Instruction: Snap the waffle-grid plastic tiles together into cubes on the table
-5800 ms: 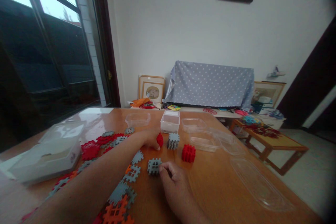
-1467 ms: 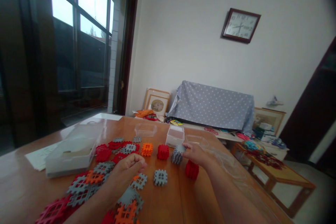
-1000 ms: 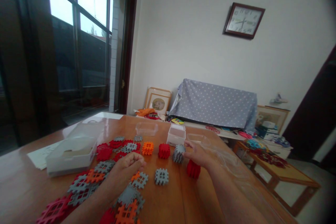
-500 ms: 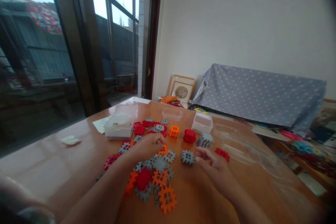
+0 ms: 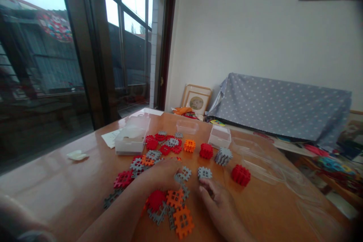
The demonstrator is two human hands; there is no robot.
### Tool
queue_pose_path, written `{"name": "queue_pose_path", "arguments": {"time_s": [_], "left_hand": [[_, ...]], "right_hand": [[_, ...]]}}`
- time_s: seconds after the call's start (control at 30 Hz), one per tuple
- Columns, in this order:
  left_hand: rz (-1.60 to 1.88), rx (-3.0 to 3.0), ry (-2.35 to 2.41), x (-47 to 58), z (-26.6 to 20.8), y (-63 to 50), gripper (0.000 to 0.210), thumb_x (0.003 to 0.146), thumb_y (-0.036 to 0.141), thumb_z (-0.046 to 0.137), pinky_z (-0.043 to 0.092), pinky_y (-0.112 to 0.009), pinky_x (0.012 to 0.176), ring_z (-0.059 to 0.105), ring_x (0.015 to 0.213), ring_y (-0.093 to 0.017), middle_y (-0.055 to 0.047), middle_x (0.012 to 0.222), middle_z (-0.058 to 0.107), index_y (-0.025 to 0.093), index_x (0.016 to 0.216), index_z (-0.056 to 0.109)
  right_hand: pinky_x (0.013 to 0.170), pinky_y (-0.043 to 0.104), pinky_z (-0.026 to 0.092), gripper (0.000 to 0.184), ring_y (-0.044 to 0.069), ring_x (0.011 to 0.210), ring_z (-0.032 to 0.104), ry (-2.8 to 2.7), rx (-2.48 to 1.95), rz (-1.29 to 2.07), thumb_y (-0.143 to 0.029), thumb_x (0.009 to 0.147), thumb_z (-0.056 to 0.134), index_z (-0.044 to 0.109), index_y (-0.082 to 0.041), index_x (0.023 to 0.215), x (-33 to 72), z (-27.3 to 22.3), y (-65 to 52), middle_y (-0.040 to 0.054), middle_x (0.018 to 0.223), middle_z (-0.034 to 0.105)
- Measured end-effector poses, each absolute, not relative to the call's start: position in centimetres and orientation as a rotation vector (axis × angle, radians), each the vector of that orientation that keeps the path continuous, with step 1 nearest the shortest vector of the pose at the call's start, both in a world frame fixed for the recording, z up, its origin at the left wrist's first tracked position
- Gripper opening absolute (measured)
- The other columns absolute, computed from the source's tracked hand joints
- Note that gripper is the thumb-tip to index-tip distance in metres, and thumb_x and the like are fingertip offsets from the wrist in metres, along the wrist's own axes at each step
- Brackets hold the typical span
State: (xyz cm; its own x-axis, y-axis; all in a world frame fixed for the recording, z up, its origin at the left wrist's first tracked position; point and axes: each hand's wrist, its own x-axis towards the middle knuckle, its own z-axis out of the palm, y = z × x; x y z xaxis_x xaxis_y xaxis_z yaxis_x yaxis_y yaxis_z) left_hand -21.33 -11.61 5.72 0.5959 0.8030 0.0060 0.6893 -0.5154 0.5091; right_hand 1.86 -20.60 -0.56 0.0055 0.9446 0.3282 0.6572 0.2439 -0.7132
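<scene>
My left hand (image 5: 167, 174) is over the loose pile, its fingers curled down and closed around a grey interlocking tile (image 5: 178, 177), partly hidden by the fingers. Below it lie orange tiles (image 5: 183, 220), a red tile (image 5: 156, 199) and more grey ones. My right hand (image 5: 217, 200) is open, thumb and forefinger apart, with its fingertips at the near edge of a small grey tile stack (image 5: 204, 172). Beyond that hand stand a red stack (image 5: 241, 174), a taller grey stack (image 5: 223, 156), another red stack (image 5: 206, 151) and an orange stack (image 5: 189, 145).
A white box with a clear lid (image 5: 130, 141) stands at the back left, and a smaller white box (image 5: 220, 137) at the back. Clear plastic trays (image 5: 261, 164) lie along the right side. Red and grey tiles (image 5: 171, 142) are scattered beyond my left hand.
My left hand has come down and nearer over the grey tiles. My right hand has moved left and nearer, uncovering the red stack. The view has tipped slightly upward.
</scene>
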Motion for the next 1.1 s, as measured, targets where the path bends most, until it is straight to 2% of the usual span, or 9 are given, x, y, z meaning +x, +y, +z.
{"name": "queue_pose_path", "arguments": {"time_s": [0.13,0.23,0.43,0.57,0.73,0.87,1.0,1.1], "left_hand": [[0.429,2.41,1.27,-21.6,5.6,-10.7,0.026,0.073,0.032,0.067,0.044,-0.034,0.079,0.061,0.097,-0.028,-0.007,0.105,0.068,0.024,0.097,0.067],[0.493,2.401,1.463,-21.7,5.0,-9.7,0.026,0.079,0.026,0.057,0.043,-0.037,0.088,0.059,0.106,-0.029,-0.009,0.112,0.067,0.023,0.104,0.066],[0.426,2.348,1.603,-21.5,3.4,-8.5,0.049,0.075,0.043,0.067,0.033,-0.053,0.103,0.05,0.124,-0.04,-0.015,0.131,0.061,0.024,0.12,0.065],[0.421,2.321,1.6,-21.3,3.0,-8.4,0.049,0.075,0.045,0.067,0.032,-0.057,0.102,0.05,0.123,-0.044,-0.019,0.128,0.062,0.02,0.117,0.066],[0.553,2.288,1.56,-21.2,2.8,-8.1,0.038,0.07,0.03,0.069,0.033,-0.049,0.099,0.052,0.117,-0.039,-0.013,0.118,0.066,0.023,0.108,0.067],[0.681,2.201,1.496,-21.2,2.8,-7.6,0.028,0.073,0.016,0.058,0.039,-0.041,0.088,0.059,0.102,-0.031,-0.009,0.101,0.069,0.022,0.1,0.064],[0.748,2.062,1.377,-20.9,3.1,-7.3,0.023,0.079,0.019,0.048,0.042,-0.029,0.066,0.06,0.073,-0.019,-0.003,0.082,0.065,0.019,0.098,0.061],[0.78,1.868,1.241,-20.5,3.5,-7.5,0.029,0.083,0.026,0.046,0.042,-0.025,0.06,0.059,0.067,-0.015,-0.001,0.081,0.064,0.017,0.107,0.059]], "right_hand": [[0.092,0.042,0.055,0.029,0.028,0.104,0.07,-1.772,-1.499,0.43,-0.037,0.093,0.053,0.073,-0.025,0.112,2.1,-0.5,-20.5,0.0087,0.111,0.075],[0.091,0.042,0.056,0.03,0.027,0.104,0.07,-1.751,-1.51,0.423,-0.039,0.095,0.051,0.073,-0.026,0.112,2.4,-0.4,-20.3,0.0077,0.111,0.075],[0.09,0.04,0.055,0.03,0.027,0.103,0.07,-1.75,-1.52,0.445,-0.041,0.096,0.05,0.072,-0.027,0.109,2.5,-0.4,-20.2,0.0065,0.11,0.075],[0.089,0.039,0.054,0.027,0.026,0.101,0.069,-1.771,-1.511,0.461,-0.039,0.096,0.048,0.071,-0.027,0.108,2.2,-0.2,-20.4,0.0056,0.107,0.074],[0.085,0.036,0.054,0.024,0.025,0.098,0.069,-1.775,-1.487,0.474,-0.036,0.097,0.048,0.069,-0.027,0.105,1.9,-0.1,-20.6,0.005,0.104,0.074],[0.086,0.036,0.053,0.024,0.025,0.098,0.069,-1.764,-1.48,0.46,-0.036,0.097,0.049,0.07,-0.027,0.105,1.9,-0.3,-20.6,0.0051,0.103,0.074],[0.086,0.036,0.054,0.024,0.025,0.098,0.069,-1.746,-1.484,0.439,-0.035,0.095,0.051,0.07,-0.026,0.107,2.0,-0.9,-20.2,0.0058,0.104,0.073],[0.084,0.036,0.055,0.029,0.024,0.093,0.068,-1.727,-1.479,0.442,-0.034,0.094,0.051,0.067,-0.025,0.117,1.8,-1.2,-19.6,0.0059,0.102,0.071]]}}
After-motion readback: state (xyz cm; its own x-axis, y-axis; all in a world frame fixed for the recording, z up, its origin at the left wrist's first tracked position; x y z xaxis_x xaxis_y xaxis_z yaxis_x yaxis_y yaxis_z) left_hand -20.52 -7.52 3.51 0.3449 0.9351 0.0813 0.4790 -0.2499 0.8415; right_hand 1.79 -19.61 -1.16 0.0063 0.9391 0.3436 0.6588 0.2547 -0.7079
